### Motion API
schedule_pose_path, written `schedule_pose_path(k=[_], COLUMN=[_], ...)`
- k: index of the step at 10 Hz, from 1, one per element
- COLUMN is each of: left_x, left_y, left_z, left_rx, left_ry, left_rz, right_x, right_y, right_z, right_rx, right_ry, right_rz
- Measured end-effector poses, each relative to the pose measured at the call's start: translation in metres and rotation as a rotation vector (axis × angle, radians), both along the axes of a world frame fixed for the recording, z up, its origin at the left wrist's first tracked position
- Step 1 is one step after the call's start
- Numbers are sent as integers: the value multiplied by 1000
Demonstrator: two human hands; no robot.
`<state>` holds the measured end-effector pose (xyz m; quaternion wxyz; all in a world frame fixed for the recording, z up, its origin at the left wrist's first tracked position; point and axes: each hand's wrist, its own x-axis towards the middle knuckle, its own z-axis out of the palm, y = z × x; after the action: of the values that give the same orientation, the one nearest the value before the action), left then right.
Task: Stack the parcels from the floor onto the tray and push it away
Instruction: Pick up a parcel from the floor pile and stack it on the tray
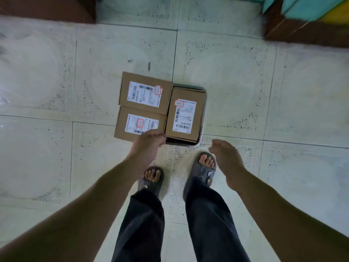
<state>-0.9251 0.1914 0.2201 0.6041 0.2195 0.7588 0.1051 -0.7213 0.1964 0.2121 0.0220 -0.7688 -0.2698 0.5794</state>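
Three brown cardboard parcels with white labels lie on the tiled floor ahead of my feet. One parcel (pixel 186 114) rests on the metal tray (pixel 203 118), whose rim shows at its right and far sides. The far left parcel (pixel 145 92) and the near left parcel (pixel 139 123) sit side by side on the floor, touching the tray's left side. My left hand (pixel 148 144) hovers over the near corner of the near left parcel, fingers loosely curled, holding nothing. My right hand (pixel 224 152) hangs right of the tray's near corner, fingers relaxed and apart.
My two feet in grey sandals (pixel 204 167) stand just behind the tray. Dark wooden furniture bases sit at the far left (pixel 47 8) and far right (pixel 302 31). Pale floor tiles surround the parcels on all sides.
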Motion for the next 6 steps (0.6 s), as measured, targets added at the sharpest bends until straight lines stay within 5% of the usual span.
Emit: schedule_pose_path(k=[6], left_x=[0], left_y=[44], left_z=[299], left_rx=[389], left_ry=[-143], left_rz=[-135], right_x=[-7], right_y=[-22], right_z=[309], right_rx=[317], right_ry=[-73], right_rz=[-257])
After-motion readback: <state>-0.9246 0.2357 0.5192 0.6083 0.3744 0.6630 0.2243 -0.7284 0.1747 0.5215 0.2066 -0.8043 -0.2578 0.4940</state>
